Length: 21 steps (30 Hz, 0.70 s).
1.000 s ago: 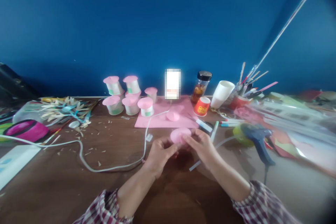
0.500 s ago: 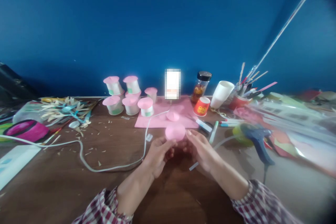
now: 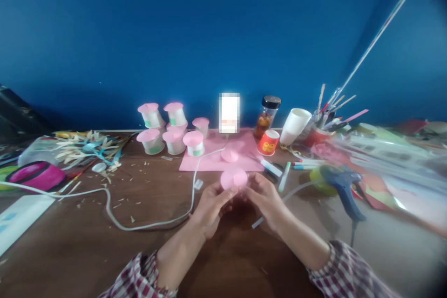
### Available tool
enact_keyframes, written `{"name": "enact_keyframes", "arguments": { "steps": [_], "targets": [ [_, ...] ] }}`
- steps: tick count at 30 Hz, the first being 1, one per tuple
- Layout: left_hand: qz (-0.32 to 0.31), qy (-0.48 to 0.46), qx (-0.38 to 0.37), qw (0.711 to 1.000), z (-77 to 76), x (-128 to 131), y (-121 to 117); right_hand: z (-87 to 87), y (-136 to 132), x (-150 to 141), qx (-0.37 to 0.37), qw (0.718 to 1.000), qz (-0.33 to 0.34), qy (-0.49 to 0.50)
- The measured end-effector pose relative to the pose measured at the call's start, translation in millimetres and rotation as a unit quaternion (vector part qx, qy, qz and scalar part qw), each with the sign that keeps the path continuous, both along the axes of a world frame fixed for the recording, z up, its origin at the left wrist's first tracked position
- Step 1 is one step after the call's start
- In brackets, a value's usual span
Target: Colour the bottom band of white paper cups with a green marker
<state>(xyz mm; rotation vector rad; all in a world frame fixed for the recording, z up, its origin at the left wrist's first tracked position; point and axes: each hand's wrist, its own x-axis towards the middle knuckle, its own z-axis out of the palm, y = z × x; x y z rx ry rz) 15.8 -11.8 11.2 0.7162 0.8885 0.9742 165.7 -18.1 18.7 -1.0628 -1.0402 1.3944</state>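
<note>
A round piece of pink paper [image 3: 230,176] is held up between my two hands, a deeper pink patch showing on its right side. My left hand [image 3: 212,204] pinches its lower edge, thumb on the near face and fingers curled behind. At the lower right edge, my right hand [image 3: 264,199] grips the same disc with thumb and fingertips. Just beyond lies a pink paper sheet [image 3: 209,163] with another pink paper round [image 3: 229,154] on it. White paper cups with pink round tops [image 3: 149,145] stand in stacks to the left.
A white cable [image 3: 132,228] crosses the table on the left. Back right stand a red cup [image 3: 268,143], a lidded jar [image 3: 267,116] and white cups [image 3: 295,123]. A blue glue gun [image 3: 344,188] and markers [image 3: 284,177] lie right. A lit, blurred-out screen [image 3: 229,112] stands behind.
The pink paper disc has shifted slightly left and been turned between the fingers; its deeper pink patch now shows. My right fingers have re-gripped its edge.
</note>
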Motion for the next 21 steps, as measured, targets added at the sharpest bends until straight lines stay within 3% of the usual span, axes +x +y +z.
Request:
{"name": "enact_keyframes", "arguments": {
  "steps": [4,11,14,21],
  "targets": [
    [0.003,-0.020,0.019,1.000,-1.1,0.7,0.2,1.1,-3.3,-2.5,0.000,1.000,0.010,-0.025],
    [0.014,-0.007,-0.026,1.000,-3.1,-1.7,0.0,-3.6,0.7,-0.2,-0.042,0.995,-0.009,0.085],
    [0.027,0.024,-0.008,0.999,-2.9,-0.7,0.2,-4.6,2.4,1.1,-0.055,0.993,-0.018,0.100],
    [0.002,0.089,0.075,0.993,-5.1,1.2,-0.3,-2.0,-3.6,-0.8,-0.010,0.999,0.002,0.052]
  ]
}}
